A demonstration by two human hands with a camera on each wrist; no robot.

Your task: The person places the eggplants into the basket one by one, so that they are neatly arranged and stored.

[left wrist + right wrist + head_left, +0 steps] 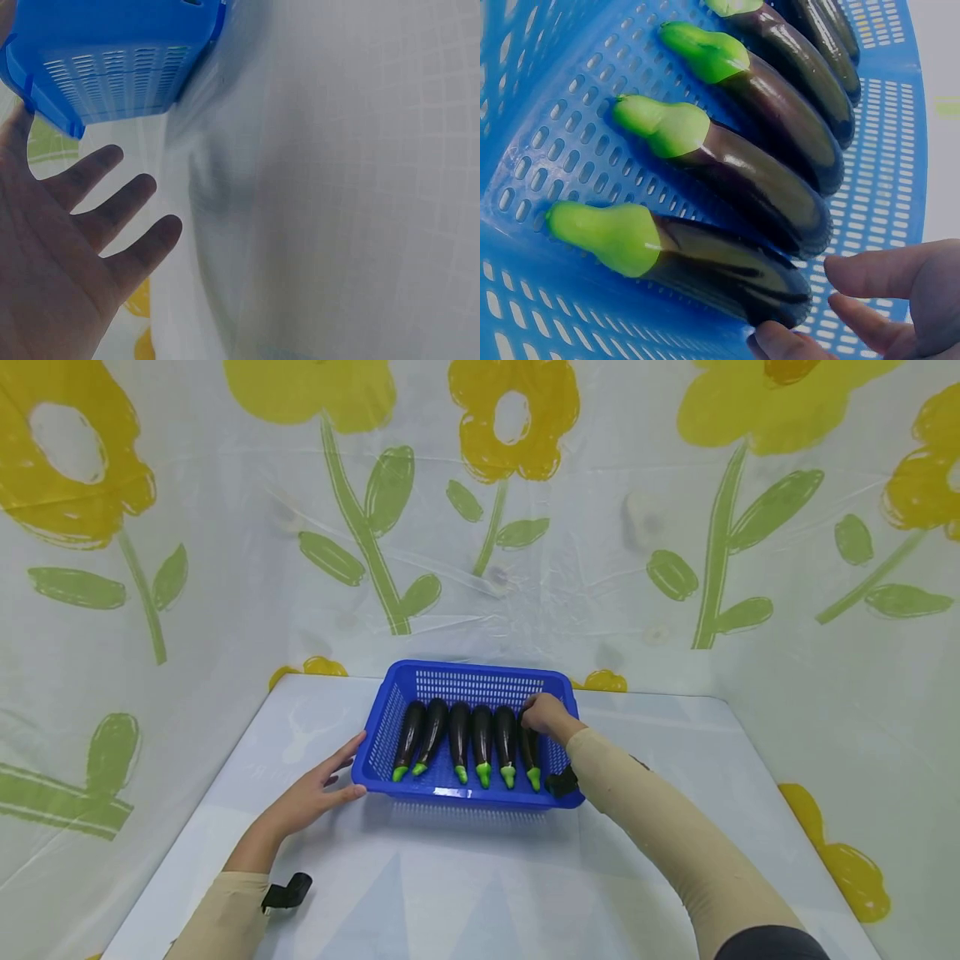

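Observation:
Several dark eggplants [460,735] with green stem ends lie side by side in a blue plastic basket [465,795], stems toward me. My right hand [551,717] is inside the basket at the far end of the rightmost eggplant [727,262]. In the right wrist view one fingertip touches that eggplant's side, while the other visible fingers stand just off its rounded end. My left hand [311,802] is at the basket's left side, fingers spread. In the left wrist view one finger reaches the basket's rim and the others extend free of it.
The basket stands on a white table [450,877] with pale printed shapes. Behind and beside the table hangs a white curtain [585,568] with yellow flowers. A black wrist mount [288,892] sits on my left sleeve.

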